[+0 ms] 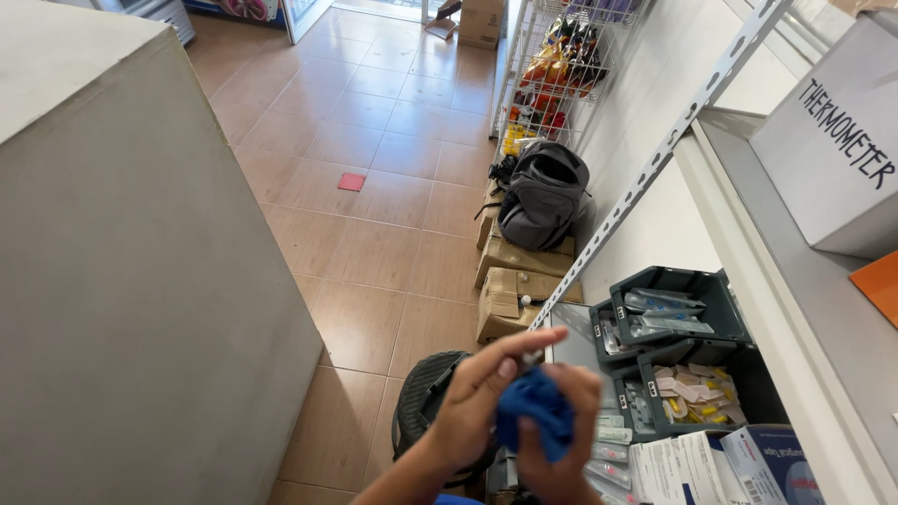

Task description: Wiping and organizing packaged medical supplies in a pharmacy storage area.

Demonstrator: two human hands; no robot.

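Both hands meet low in view, left hand [477, 397] fingers extended, right hand [561, 440] curled closed.

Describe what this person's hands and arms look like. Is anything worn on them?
Both hands are bare: no gloves, rings or watch show on the left hand or the right hand. The left forearm is uncovered up to the picture's lower edge, where a small strip of blue, perhaps a sleeve, shows. The right arm is out of view.
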